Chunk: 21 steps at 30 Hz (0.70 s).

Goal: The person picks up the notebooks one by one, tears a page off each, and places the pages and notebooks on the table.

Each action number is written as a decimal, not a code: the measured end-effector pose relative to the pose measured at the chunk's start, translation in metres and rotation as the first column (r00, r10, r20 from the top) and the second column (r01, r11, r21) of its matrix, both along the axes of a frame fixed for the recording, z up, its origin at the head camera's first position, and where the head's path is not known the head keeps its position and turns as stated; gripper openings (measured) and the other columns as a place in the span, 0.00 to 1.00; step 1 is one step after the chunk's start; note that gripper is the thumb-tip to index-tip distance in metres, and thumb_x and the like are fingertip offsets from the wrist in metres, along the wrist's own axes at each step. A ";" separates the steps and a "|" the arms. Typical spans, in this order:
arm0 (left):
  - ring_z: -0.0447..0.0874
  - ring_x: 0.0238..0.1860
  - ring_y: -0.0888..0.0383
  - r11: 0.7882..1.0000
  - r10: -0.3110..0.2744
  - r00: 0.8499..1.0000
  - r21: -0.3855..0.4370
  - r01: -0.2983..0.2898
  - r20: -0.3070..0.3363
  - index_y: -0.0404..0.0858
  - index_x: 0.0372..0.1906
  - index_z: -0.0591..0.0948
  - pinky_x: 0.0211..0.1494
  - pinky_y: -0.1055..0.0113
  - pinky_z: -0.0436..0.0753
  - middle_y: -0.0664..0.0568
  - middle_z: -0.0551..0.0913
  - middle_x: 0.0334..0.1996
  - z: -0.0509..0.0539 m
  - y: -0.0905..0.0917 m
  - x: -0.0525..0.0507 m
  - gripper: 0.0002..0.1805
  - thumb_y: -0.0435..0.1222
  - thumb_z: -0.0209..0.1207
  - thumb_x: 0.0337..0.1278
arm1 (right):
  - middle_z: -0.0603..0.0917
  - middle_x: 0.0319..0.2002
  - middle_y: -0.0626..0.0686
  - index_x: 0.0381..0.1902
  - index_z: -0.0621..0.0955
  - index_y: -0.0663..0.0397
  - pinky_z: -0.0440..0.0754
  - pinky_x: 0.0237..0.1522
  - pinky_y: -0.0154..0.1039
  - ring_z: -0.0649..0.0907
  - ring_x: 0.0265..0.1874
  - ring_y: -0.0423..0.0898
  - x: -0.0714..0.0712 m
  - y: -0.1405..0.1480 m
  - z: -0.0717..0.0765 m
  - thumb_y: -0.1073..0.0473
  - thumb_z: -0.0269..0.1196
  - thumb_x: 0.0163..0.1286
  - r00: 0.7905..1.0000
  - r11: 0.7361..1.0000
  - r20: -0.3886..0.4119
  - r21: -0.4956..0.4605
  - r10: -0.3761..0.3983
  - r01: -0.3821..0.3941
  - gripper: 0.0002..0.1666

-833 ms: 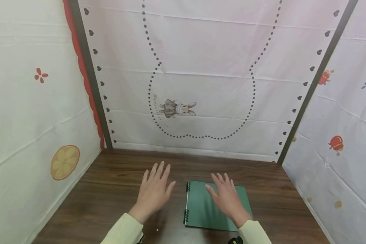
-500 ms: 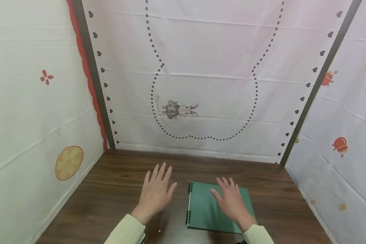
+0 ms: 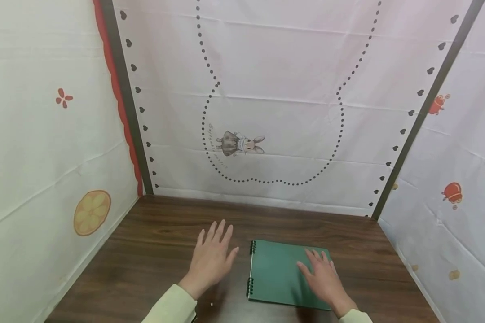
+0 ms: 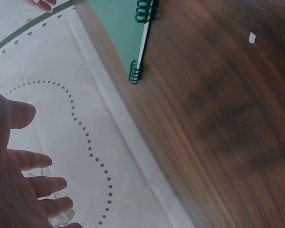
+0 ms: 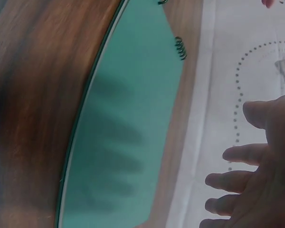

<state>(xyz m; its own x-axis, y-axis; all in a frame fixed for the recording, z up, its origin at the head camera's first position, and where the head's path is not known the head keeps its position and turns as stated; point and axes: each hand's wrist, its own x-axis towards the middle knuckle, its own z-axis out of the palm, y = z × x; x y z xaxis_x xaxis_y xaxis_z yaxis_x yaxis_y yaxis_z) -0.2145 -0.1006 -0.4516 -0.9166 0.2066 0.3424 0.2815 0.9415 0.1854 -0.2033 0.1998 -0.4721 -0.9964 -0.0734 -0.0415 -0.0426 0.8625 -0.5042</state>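
Note:
A green spiral-bound notebook lies closed on the dark wooden table, its black rings along the left edge. Above the notebook's right part hovers my right hand, fingers spread and holding nothing; in the right wrist view its shadow falls on the green cover. My left hand hangs over the bare wood left of the rings, fingers extended, with nothing in it. The left wrist view shows the left palm apart from the notebook.
A tiny white scrap lies on the table near the front. White printed cloths surround the table: a back cloth with a rabbit figure, a left cloth and a right cloth.
My right hand has shifted right and slightly down over the notebook. My left hand has moved a little to the right. The notebook lies still on the table; the head view has shifted slightly.

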 end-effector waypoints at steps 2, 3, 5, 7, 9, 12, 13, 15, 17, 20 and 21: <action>0.59 0.74 0.41 1.000 -0.004 1.000 -0.002 0.004 0.005 0.42 0.71 0.67 0.72 0.39 0.59 0.42 0.63 0.73 -0.002 0.001 0.000 0.33 0.53 0.53 0.66 | 0.64 0.70 0.69 0.70 0.66 0.60 0.48 0.67 0.72 0.53 0.72 0.73 -0.001 0.005 -0.004 0.31 0.48 0.71 1.000 1.000 0.008 0.001 -0.005 0.005 0.44; 0.59 0.73 0.41 1.000 -0.007 1.000 -0.006 0.007 0.007 0.42 0.70 0.67 0.72 0.39 0.59 0.42 0.63 0.72 -0.003 0.002 0.000 0.33 0.53 0.53 0.66 | 0.64 0.70 0.70 0.70 0.66 0.60 0.49 0.67 0.73 0.53 0.71 0.73 -0.001 0.007 -0.006 0.31 0.48 0.71 1.000 1.000 0.014 0.001 -0.008 0.007 0.45; 0.60 0.73 0.42 1.000 -0.011 1.000 -0.018 0.012 0.018 0.42 0.71 0.67 0.72 0.40 0.59 0.42 0.63 0.73 -0.007 0.003 0.000 0.33 0.54 0.52 0.66 | 0.64 0.70 0.70 0.70 0.66 0.60 0.50 0.66 0.73 0.54 0.71 0.74 -0.001 0.011 -0.009 0.31 0.48 0.71 0.999 1.000 0.029 0.006 -0.014 0.014 0.45; 0.60 0.73 0.42 1.000 -0.020 0.999 -0.022 0.021 0.029 0.42 0.71 0.67 0.72 0.40 0.59 0.42 0.63 0.73 -0.010 0.006 0.000 0.33 0.54 0.52 0.66 | 0.64 0.69 0.71 0.70 0.67 0.60 0.51 0.65 0.74 0.55 0.70 0.75 -0.001 0.016 -0.013 0.32 0.49 0.71 0.999 1.000 0.045 0.015 -0.020 0.019 0.45; 0.60 0.73 0.42 0.999 -0.029 0.999 -0.027 0.030 0.035 0.42 0.71 0.67 0.72 0.40 0.60 0.42 0.63 0.72 -0.015 0.009 -0.001 0.33 0.54 0.52 0.66 | 0.64 0.68 0.72 0.69 0.67 0.62 0.52 0.64 0.75 0.57 0.69 0.75 -0.001 0.021 -0.016 0.33 0.50 0.71 0.998 0.999 0.060 0.024 -0.030 0.028 0.43; 0.61 0.73 0.42 0.999 -0.043 0.998 -0.024 0.044 0.045 0.42 0.70 0.67 0.71 0.39 0.60 0.42 0.64 0.72 -0.020 0.014 -0.002 0.33 0.54 0.53 0.66 | 0.64 0.68 0.74 0.69 0.67 0.63 0.54 0.63 0.75 0.59 0.68 0.74 -0.002 0.028 -0.020 0.36 0.52 0.72 0.995 0.999 0.085 0.029 -0.043 0.040 0.41; 0.61 0.73 0.42 0.999 -0.047 0.998 -0.023 0.048 0.052 0.42 0.70 0.67 0.71 0.39 0.60 0.42 0.64 0.72 -0.022 0.016 -0.002 0.33 0.53 0.53 0.66 | 0.63 0.68 0.74 0.68 0.67 0.64 0.54 0.62 0.76 0.60 0.68 0.74 -0.002 0.031 -0.022 0.37 0.52 0.72 0.995 0.999 0.091 0.031 -0.045 0.043 0.41; 0.61 0.73 0.42 0.998 -0.055 0.996 -0.024 0.057 0.072 0.42 0.70 0.67 0.71 0.39 0.61 0.42 0.64 0.72 -0.025 0.020 -0.001 0.33 0.53 0.53 0.66 | 0.63 0.68 0.75 0.68 0.68 0.64 0.55 0.61 0.76 0.62 0.67 0.73 -0.001 0.036 -0.025 0.37 0.52 0.72 0.993 0.998 0.109 0.030 -0.052 0.049 0.41; 0.62 0.73 0.43 0.997 -0.067 0.993 -0.027 0.070 0.094 0.42 0.70 0.67 0.71 0.39 0.61 0.42 0.64 0.72 -0.028 0.025 0.000 0.33 0.53 0.53 0.66 | 0.63 0.68 0.76 0.67 0.68 0.65 0.56 0.60 0.76 0.63 0.67 0.73 -0.001 0.042 -0.028 0.37 0.53 0.71 0.990 0.998 0.126 0.032 -0.060 0.057 0.42; 0.61 0.73 0.43 0.995 -0.097 0.988 -0.025 0.101 0.122 0.42 0.70 0.67 0.70 0.39 0.62 0.43 0.64 0.72 -0.032 0.032 0.001 0.33 0.54 0.52 0.66 | 0.63 0.67 0.78 0.67 0.67 0.68 0.58 0.59 0.76 0.65 0.65 0.74 0.001 0.052 -0.032 0.36 0.53 0.71 0.987 0.998 0.148 0.034 -0.065 0.060 0.44; 0.61 0.73 0.43 0.993 -0.110 0.986 -0.021 0.113 0.129 0.42 0.70 0.67 0.70 0.39 0.63 0.43 0.65 0.72 -0.033 0.034 0.001 0.33 0.54 0.52 0.66 | 0.62 0.66 0.79 0.67 0.67 0.70 0.59 0.58 0.76 0.65 0.65 0.75 0.001 0.055 -0.033 0.36 0.53 0.71 0.986 0.998 0.152 0.034 -0.062 0.057 0.45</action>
